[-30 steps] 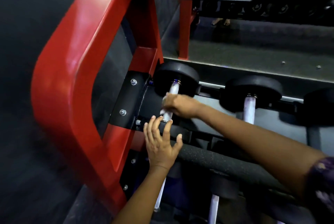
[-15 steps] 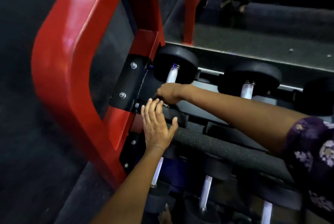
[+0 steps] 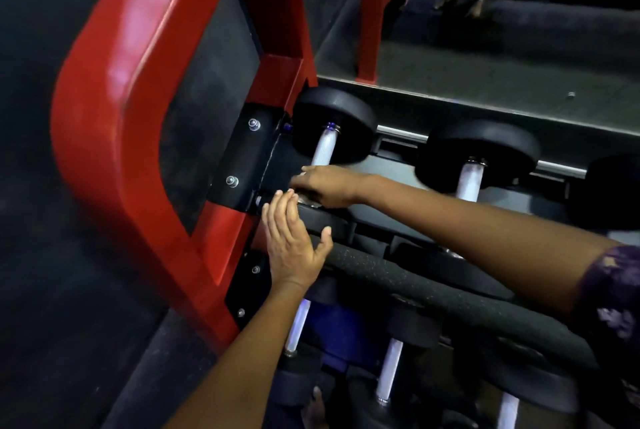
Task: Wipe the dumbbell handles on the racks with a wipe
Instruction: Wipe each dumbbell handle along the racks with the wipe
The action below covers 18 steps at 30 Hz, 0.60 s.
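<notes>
Red-framed rack [image 3: 114,137], black dumbbells [image 3: 332,123], dark floor [image 3: 52,342].

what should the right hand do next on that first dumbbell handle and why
Probably slide back up the leftmost handle toward the far head: the right hand sits at its near end, the upper stretch bare. The left hand rests flat on the near head.

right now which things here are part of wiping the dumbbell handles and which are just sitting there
Part of the job:
- right hand, curled on the near end of the leftmost dumbbell handle; wipe not clearly visible
- left hand, fingers straight, resting on that dumbbell's near head
- next dumbbell handle
- lower-rack handles

Just there:
- red rack frame
- padded rail
- bolts
</notes>
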Available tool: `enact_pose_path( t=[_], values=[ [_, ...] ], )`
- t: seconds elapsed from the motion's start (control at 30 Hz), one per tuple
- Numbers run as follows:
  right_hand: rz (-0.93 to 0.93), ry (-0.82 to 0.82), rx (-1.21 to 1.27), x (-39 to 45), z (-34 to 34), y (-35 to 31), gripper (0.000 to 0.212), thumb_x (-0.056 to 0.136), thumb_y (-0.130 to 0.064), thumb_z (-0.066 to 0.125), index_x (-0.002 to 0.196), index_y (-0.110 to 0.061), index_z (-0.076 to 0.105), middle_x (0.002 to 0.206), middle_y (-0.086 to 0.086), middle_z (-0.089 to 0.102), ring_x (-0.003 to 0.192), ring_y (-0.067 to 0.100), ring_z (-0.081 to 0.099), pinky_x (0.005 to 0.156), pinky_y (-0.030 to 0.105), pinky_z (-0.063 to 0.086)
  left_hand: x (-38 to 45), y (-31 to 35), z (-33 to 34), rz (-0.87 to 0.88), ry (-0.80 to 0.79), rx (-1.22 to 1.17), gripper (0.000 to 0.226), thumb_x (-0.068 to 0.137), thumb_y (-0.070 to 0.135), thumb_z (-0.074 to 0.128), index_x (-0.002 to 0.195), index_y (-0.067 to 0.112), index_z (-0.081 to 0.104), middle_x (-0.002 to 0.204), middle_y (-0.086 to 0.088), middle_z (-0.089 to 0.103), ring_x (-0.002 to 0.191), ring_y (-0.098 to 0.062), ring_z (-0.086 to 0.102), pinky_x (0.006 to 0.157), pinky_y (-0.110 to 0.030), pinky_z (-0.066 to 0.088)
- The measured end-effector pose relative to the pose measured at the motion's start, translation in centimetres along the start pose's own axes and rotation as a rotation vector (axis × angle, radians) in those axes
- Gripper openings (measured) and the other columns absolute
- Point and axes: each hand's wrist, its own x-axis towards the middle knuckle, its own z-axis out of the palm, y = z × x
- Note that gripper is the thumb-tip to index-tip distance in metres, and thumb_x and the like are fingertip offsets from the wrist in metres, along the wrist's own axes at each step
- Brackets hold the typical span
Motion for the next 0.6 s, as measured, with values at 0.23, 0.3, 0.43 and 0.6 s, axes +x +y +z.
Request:
enact_pose_path(
  t=[0.23,0.3,0.43,0.6],
  values=[
    [0.048,0.123,-0.169,0.9,-0.9,3.1,0.028,0.095,-0.028,0.047,0.099,-0.007,0.065,0.099,0.016,0.066,0.102,0.031,0.058,0.096,0.039,0.041,-0.2,-0.2,0.4,0.010,0.009,0.010,0.060,0.098,0.047,0.032,0.129,-0.004,0.037,0.131,-0.022,0.044,0.128,-0.035,0.038,0.117,-0.045,0.019],
    [-0.008,0.156,-0.175,0.4,1.2,2.2,0.026,0.094,-0.020,0.047,0.104,-0.004,0.065,0.105,0.016,0.065,0.108,0.029,0.056,0.111,0.036,0.024,-0.3,-0.2,0.3,0.010,0.006,0.010,0.059,0.098,0.047,0.030,0.129,-0.003,0.037,0.133,-0.018,0.040,0.128,-0.035,0.038,0.117,-0.044,0.019],
    [-0.050,0.076,-0.234,-0.1,-0.2,2.2,0.028,0.096,-0.024,0.045,0.107,-0.005,0.063,0.112,0.012,0.063,0.115,0.023,0.054,0.114,0.032,0.014,-0.2,0.0,0.0,0.003,0.002,0.013,0.058,0.099,0.047,0.029,0.130,-0.001,0.036,0.134,-0.016,0.038,0.129,-0.034,0.037,0.118,-0.043,0.017],
    [-0.056,0.230,-0.330,0.4,-0.7,2.2,0.015,0.079,-0.014,0.060,0.072,-0.003,0.066,0.072,0.016,0.067,0.075,0.032,0.066,0.087,0.041,0.050,-0.2,0.0,-0.2,0.003,-0.016,0.013,0.056,0.097,0.043,0.035,0.131,-0.001,0.036,0.135,-0.016,0.037,0.130,-0.034,0.037,0.118,-0.043,0.017]
  ],
)
